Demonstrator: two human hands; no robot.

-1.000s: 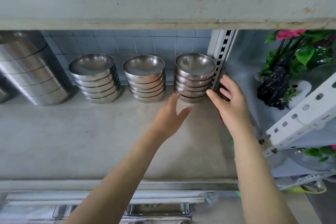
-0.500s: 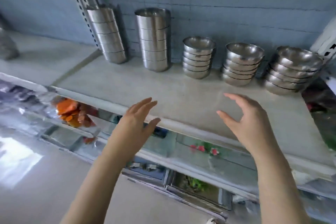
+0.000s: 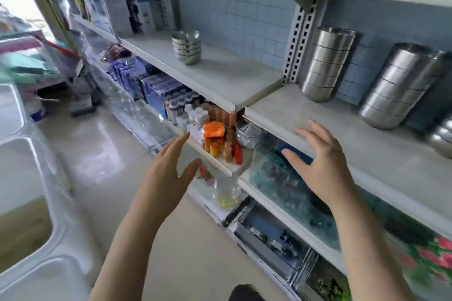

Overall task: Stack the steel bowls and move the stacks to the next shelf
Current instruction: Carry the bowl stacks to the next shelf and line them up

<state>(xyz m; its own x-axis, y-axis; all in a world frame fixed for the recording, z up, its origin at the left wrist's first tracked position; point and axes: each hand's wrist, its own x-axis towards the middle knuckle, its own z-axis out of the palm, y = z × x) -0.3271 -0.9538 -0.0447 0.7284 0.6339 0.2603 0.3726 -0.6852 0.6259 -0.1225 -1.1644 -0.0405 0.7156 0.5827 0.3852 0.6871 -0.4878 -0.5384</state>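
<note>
Two bare hands are raised in front of the shelving, and neither holds anything. The left hand is over the floor with its grip apart, fingers straight and thumb spread. The right hand is before the front edge of the right shelf, its grip also apart with the fingers fanned wide; whether a fingertip touches that edge I cannot tell.

One short stack of steel bowls stands upright on the left shelf, near the blue tiled wall and well apart from both hands. A slotted post divides the two shelves. On the right shelf, just past the post, a tall stack of deeper steel cups stands against the wall, with a second tall stack beside it. More steel bowls show, blurred, at the right border. Orange packets lie on the shelf below.
</note>
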